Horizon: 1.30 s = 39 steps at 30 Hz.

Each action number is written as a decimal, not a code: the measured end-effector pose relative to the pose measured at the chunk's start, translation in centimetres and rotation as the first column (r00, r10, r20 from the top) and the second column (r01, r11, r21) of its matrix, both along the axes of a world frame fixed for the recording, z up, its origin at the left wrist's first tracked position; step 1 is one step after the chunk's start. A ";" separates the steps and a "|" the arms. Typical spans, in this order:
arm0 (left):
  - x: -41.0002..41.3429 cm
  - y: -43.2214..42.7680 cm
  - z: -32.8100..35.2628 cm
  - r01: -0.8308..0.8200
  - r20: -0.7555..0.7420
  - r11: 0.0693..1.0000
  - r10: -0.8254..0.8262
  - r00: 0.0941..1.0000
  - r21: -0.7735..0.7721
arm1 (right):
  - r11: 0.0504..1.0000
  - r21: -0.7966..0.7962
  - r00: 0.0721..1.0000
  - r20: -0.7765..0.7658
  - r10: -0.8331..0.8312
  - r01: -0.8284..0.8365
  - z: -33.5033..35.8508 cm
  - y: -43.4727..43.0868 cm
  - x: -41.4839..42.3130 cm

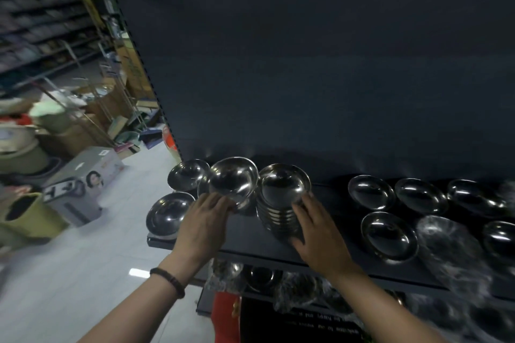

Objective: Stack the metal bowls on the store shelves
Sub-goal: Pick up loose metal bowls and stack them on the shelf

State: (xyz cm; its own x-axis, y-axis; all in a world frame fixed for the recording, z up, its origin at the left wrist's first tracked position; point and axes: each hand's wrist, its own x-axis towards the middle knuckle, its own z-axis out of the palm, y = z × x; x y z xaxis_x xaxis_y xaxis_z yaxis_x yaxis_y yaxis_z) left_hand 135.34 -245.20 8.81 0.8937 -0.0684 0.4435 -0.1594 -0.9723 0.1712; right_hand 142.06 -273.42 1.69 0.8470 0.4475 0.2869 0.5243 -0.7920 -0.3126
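On a dark shelf (245,242) stand several shiny metal bowls. My left hand (204,224) grips a single bowl (232,179) by its near rim; that bowl is tilted toward me and raised above the shelf. Just right of it stands a tall stack of nested bowls (281,203). My right hand (317,231) is wrapped around the right side of that stack, fingertips at its top rim. Two more bowls lie at the shelf's left end, one at the back (186,175) and one at the front (168,213).
Several single bowls (388,235) are spread over the right part of the shelf, one wrapped in plastic (446,239). A lower shelf (250,278) holds more wrapped bowls. Cardboard boxes (83,178), tubs and racks crowd the floor at left.
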 end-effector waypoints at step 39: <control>8.4 -1.3 -3.9 0.405 0.050 0.910 -0.402 0.914 -0.087 | 0.988 -0.054 0.988 0.055 -0.143 0.146 -0.3 3.6 -3.3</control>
State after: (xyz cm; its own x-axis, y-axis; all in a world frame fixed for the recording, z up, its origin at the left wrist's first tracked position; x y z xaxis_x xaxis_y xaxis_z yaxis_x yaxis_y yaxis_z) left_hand 143.74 -246.49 4.91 0.7846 -0.3775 0.4918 -0.5414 -0.8037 0.2469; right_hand 138.78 -269.87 1.40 0.8889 0.3386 0.3086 0.4172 -0.8765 -0.2401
